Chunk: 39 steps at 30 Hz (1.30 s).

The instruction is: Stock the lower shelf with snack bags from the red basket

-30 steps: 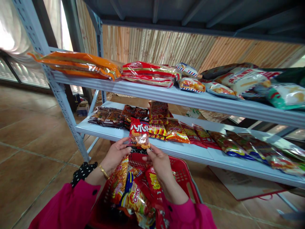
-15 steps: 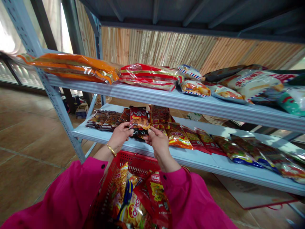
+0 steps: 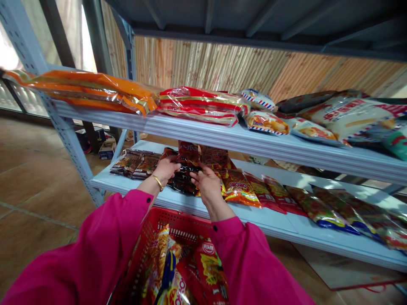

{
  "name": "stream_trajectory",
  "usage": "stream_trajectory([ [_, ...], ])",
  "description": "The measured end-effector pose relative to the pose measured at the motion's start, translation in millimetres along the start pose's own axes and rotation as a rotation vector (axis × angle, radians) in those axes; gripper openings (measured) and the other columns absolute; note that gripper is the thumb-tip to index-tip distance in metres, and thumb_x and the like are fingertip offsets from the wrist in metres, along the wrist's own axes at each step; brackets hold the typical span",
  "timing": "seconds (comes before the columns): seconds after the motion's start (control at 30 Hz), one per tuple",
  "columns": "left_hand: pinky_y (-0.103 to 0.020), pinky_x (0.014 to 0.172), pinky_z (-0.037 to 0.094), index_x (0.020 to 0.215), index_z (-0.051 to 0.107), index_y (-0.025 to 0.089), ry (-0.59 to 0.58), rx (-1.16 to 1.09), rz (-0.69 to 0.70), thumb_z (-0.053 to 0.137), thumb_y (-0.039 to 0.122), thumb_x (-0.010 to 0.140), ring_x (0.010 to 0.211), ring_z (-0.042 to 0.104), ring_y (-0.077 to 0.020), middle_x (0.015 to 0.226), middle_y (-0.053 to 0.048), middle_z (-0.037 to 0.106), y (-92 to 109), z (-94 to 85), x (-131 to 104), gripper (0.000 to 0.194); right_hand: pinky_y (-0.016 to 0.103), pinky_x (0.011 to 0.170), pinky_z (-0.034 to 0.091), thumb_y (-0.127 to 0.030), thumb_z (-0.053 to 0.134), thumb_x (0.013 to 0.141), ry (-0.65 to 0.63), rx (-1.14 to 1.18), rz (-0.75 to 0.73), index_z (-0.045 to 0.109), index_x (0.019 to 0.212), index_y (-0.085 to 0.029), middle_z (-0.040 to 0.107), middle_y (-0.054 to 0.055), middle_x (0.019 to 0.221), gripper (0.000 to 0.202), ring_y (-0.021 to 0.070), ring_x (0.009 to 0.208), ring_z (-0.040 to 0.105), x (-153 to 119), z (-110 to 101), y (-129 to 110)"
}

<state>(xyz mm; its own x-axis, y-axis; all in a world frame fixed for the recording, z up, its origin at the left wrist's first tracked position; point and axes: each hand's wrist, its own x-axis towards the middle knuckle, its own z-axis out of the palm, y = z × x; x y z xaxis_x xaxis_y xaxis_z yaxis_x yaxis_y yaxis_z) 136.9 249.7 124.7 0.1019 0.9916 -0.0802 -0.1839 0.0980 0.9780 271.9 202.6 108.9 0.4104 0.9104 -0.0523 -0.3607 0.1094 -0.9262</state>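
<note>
Dark red packet (image 3: pixel 189 153) is resting between the hands; left hand (image 3: pixel 165 170) is pinching its left edge, right hand (image 3: pixel 209 186) is curving loosely beside its right edge, grip unclear.

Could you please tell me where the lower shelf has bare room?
Bare strips of the lower shelf lie in front of the brown packets and behind the red packets. It is crowded around the left hand and right hand, among dark packets.
</note>
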Motion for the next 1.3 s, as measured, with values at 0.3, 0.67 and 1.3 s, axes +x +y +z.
stream_trajectory([
  [0.3,-0.017,0.04,0.022,0.102,0.068,0.014,0.042,0.032,-0.01,0.073,0.011,0.068,0.045,0.047,-0.007,0.057,0.001,0.057,-6,4.0,18,0.035,0.026,0.079,0.057,-0.015,0.071,0.067,-0.011,0.148,0.029,0.059,0.091,-0.021,0.066,-0.001,0.075,0.028,0.0143,0.084,0.07,5,-3,15],
  [0.67,-0.017,0.039,0.026,0.1,0.068,0.012,0.042,0.142,0.003,0.074,0.012,0.067,0.046,0.048,-0.008,0.056,0.002,0.056,-2,6.2,16,0.033,0.027,0.079,0.055,-0.018,0.077,0.06,-0.016,0.145,0.08,0.058,0.089,-0.023,0.067,-0.001,0.073,0.035,0.0162,0.085,0.069,0,-6,14],
  [1.3,-0.017,0.049,0.037,0.09,0.065,0.011,0.227,0.192,0.076,0.066,0.016,0.071,0.05,0.044,-0.0061,0.058,0.002,0.058,-9,-16.3,-13,0.019,0.024,0.067,0.056,0.0,0.059,0.077,0.003,0.058,0.226,0.058,0.086,-0.017,0.068,0.0,0.067,0.02,0.0136,0.07,0.071,-31,-31,16],
])
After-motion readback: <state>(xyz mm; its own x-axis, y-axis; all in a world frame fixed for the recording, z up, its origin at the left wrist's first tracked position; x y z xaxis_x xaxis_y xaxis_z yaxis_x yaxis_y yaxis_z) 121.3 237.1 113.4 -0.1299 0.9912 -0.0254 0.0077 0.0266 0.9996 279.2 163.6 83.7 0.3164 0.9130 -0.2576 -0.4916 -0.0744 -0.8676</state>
